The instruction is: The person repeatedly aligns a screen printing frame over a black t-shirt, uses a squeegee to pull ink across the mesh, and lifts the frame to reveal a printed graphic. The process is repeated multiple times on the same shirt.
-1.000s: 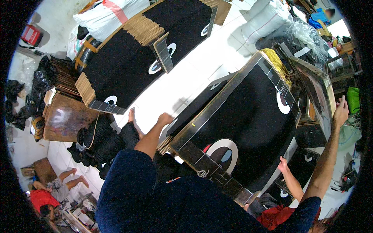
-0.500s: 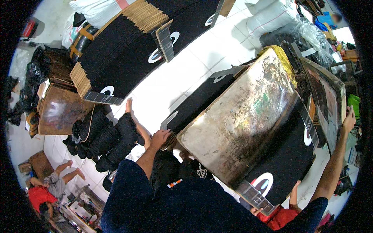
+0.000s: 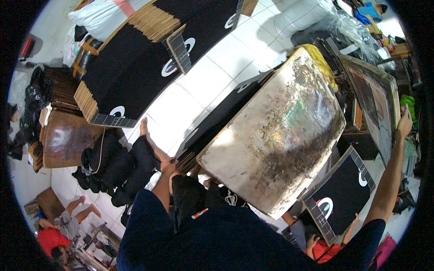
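My left hand (image 3: 168, 164) grips the near lower corner of a stack of black printed boards (image 3: 212, 113) beside a stained, pale tilted slab (image 3: 271, 131). My right hand (image 3: 404, 119) holds the outer edge of a wooden-framed screen (image 3: 371, 106), raised at the right. Below that screen a black board (image 3: 343, 196) with white eye shapes and grey end strips is held by another person's hands (image 3: 312, 244); that person in red (image 3: 326, 252) is at the lower right, mostly hidden.
A long fanned stack of black boards (image 3: 126, 77) lies across the upper left. Black rolls (image 3: 113, 167), a wooden panel (image 3: 70, 140), white sacks (image 3: 296, 18) and a yellow cloth (image 3: 324, 67) surround the tiled floor (image 3: 203, 79). Another person (image 3: 56, 237) in red sits at lower left.
The black board that covered the pale slab has come off toward the lower right with the other person, baring the slab. My left hand moved down-left; my right hand shifted slightly up and right.
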Available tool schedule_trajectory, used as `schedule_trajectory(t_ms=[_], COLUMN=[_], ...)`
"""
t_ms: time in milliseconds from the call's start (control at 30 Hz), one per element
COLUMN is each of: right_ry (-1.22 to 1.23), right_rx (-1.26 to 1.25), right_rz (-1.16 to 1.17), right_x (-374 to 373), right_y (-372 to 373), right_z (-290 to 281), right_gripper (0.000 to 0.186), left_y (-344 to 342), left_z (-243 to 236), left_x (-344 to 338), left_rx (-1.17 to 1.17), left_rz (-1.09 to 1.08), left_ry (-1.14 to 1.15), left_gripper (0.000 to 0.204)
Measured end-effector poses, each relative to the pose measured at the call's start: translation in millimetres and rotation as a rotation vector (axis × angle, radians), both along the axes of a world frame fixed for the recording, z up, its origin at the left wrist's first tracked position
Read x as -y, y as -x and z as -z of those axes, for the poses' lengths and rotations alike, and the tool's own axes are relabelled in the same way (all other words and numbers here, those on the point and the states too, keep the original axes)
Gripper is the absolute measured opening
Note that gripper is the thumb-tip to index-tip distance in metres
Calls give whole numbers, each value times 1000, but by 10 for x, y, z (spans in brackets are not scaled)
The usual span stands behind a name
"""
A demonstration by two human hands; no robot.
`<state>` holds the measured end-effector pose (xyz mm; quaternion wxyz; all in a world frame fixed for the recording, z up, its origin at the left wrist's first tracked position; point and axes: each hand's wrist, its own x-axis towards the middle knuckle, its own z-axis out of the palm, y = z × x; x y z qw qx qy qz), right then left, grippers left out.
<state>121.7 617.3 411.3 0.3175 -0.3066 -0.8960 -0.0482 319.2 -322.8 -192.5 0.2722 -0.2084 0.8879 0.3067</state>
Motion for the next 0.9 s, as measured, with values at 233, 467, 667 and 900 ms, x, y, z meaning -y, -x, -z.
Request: schedule_trajectory(t_ms=[233, 467, 667, 900], right_ry=[99, 135, 155, 260], right_rx=[44, 46, 20, 40], right_rz=[91, 51, 90, 91], right_x=[260, 318, 730, 1238], right_y=[50, 109, 140, 135], right_z=[-59, -24, 10, -98], right_gripper=[60, 61, 67, 66], left_y=[426, 1809, 2216, 1244], left_z=[-546, -2065, -3319, -4378], left_x=[-282, -1608, -2439, -2503], left_rx=[-586, -1056, -1451, -1698], left_rz=[134, 61, 141, 392], left_ry=[21, -492, -319, -282], left_gripper=[19, 10, 5, 19])
